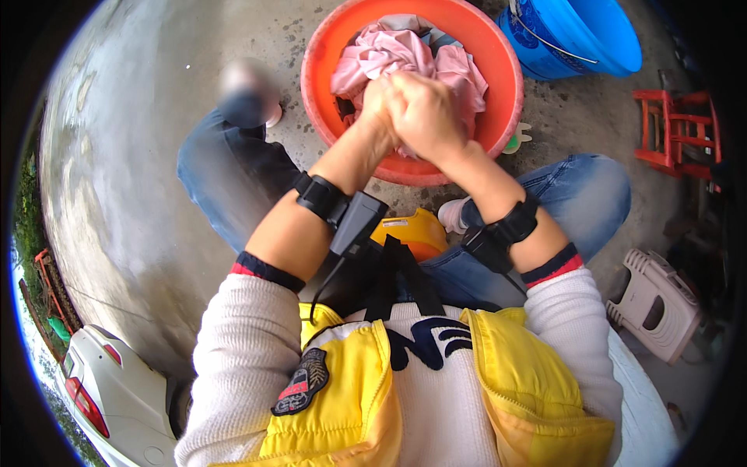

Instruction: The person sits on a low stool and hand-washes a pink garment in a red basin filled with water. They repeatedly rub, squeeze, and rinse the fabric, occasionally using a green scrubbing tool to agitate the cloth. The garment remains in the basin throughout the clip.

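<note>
My left hand (382, 108) and my right hand (429, 117) are pressed together over a wet-looking pink garment (391, 49). Their fingers are curled, and the pink cloth bunches right against them; the part between the palms is hidden. The garment lies in a round orange-red plastic basin (502, 87) on the floor before me. Grey cloth (402, 23) shows behind the pink one, towards the far side of the basin. Both hands are slightly blurred.
A blue bucket (548, 46) with a wire handle stands beyond the basin on the right. Further right are a red stool (668, 131) and a beige plastic stool (656, 303). Something yellow plastic (417, 230) sits between my legs. A white car (117, 385) is at the lower left.
</note>
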Tool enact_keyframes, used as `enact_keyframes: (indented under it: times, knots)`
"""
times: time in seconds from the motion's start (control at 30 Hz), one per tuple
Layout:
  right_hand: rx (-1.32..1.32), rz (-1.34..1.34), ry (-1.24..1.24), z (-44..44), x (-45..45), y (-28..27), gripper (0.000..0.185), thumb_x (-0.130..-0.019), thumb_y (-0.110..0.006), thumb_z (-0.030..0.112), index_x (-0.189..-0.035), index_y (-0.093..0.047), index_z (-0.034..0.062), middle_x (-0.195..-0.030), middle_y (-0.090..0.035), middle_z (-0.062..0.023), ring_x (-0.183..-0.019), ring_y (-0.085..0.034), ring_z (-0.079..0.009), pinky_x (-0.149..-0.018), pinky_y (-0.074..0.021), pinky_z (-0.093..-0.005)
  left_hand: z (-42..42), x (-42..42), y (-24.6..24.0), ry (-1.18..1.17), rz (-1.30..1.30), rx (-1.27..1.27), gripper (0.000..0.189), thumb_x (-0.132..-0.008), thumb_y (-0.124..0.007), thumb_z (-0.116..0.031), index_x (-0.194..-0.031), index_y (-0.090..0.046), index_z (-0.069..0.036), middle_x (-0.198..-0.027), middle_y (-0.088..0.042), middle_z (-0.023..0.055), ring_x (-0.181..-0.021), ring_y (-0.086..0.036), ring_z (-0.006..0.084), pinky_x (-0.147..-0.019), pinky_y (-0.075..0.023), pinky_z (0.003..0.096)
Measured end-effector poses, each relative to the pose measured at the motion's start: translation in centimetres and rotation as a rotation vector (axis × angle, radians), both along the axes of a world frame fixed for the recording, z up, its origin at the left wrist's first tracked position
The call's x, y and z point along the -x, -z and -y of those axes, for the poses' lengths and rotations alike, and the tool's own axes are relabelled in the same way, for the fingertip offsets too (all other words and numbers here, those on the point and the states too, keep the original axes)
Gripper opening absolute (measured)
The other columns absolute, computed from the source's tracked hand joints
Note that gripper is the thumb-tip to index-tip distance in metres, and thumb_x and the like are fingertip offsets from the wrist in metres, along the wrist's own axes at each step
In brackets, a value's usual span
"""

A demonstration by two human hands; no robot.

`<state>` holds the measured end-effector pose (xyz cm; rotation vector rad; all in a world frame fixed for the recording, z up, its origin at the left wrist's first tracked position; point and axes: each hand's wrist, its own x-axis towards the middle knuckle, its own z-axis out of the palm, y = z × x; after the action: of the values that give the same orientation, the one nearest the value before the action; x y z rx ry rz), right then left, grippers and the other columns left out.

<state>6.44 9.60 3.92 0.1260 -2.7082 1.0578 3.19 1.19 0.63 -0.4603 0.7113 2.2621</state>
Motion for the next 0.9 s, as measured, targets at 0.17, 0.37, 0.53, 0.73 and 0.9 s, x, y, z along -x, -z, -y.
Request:
enact_keyframes:
  times: [0.17,0.37,0.53,0.73,0.9]
  knots:
    - [1.607,0.414,-0.054,-2.6,-0.2,0.1,0.032,-0.101,-0.042,0.034,-0.109,-0.052,0.0055,-0.118,-0.060,-0.0092,-0.108,-0.059,-0.0163,-0.096,-0.0456,-0.0333,2.2,3.9,-2.6,-0.205,-0.367,0.029,0.033,-0.096,-0.046,-0.043,-0.104,-0.059,-0.013,-0.100,-0.064,0.0036,-0.095,-0.061,0.0197,-0.085,-0.0500,0.0407]
    - [0.919,0.622,-0.573,-5.1,0.0,1.9,0.053,-0.083,-0.074,0.017,-0.128,-0.053,0.0006,-0.117,-0.063,-0.0078,-0.108,-0.059,-0.0143,-0.099,-0.0431,-0.0292,4.3,4.5,-4.4,-0.213,-0.448,-0.243,0.050,-0.087,-0.058,-0.041,-0.125,-0.053,-0.010,-0.120,-0.060,0.0057,-0.113,-0.056,0.0226,-0.097,-0.0456,0.0396]
    - [0.219,-0.043,0.215,-5.3,1.1,1.6,0.053,-0.071,-0.079,0.011,-0.115,-0.052,-0.0030,-0.100,-0.066,-0.0125,-0.094,-0.064,-0.0213,-0.084,-0.0502,-0.0340,4.4,3.6,-3.8,-0.013,-0.351,0.026,0.050,-0.084,-0.065,-0.049,-0.112,-0.053,-0.010,-0.115,-0.058,0.0090,-0.102,-0.056,0.0216,-0.091,-0.0445,0.0410]
    - [0.531,0.271,-0.195,-6.3,0.6,0.7,0.046,-0.075,-0.078,0.017,-0.112,-0.057,-0.0019,-0.096,-0.065,-0.0073,-0.092,-0.063,-0.0183,-0.084,-0.0476,-0.0286,3.8,2.1,-1.7,0.123,-0.265,0.384,0.035,-0.094,-0.059,-0.032,-0.113,-0.058,-0.003,-0.110,-0.062,0.0098,-0.104,-0.058,0.0206,-0.091,-0.0476,0.0382]
    - [0.930,0.229,-0.195,-6.9,1.2,1.0,0.016,-0.091,-0.061,0.008,-0.105,-0.063,0.0016,-0.095,-0.064,0.0001,-0.086,-0.058,-0.0065,-0.078,-0.0459,-0.0222,4.1,2.8,-1.2,-0.101,0.106,0.424,0.026,-0.091,-0.047,-0.007,-0.115,-0.056,0.000,-0.107,-0.061,0.0122,-0.107,-0.058,0.0266,-0.091,-0.0480,0.0422]
